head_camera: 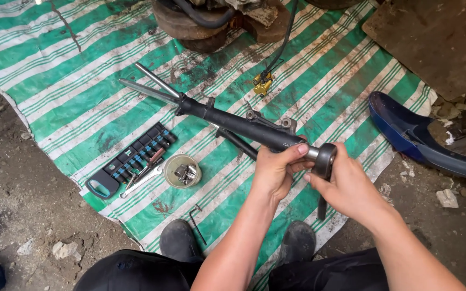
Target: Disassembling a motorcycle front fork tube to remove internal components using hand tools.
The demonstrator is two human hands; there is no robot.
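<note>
My left hand (274, 171) grips the near end of a long black fork leg (233, 123) that runs up-left to a shiny steel tube (145, 91). A second steel tube (156, 80) lies beside it. My right hand (346, 186) is closed on a ratchet wrench (324, 161) whose head sits at the end of the fork leg, its handle pointing down. Both hands are above a green and white striped tarp (82, 108).
A black socket-bit holder (133, 159), a spanner (141, 183), and a small round tin of bolts (182, 171) lie on the tarp. A hex key (195, 223) lies near my shoes. A yellow brake caliper (262, 84) hangs from a hose. A blue fairing panel (416, 137) lies at right.
</note>
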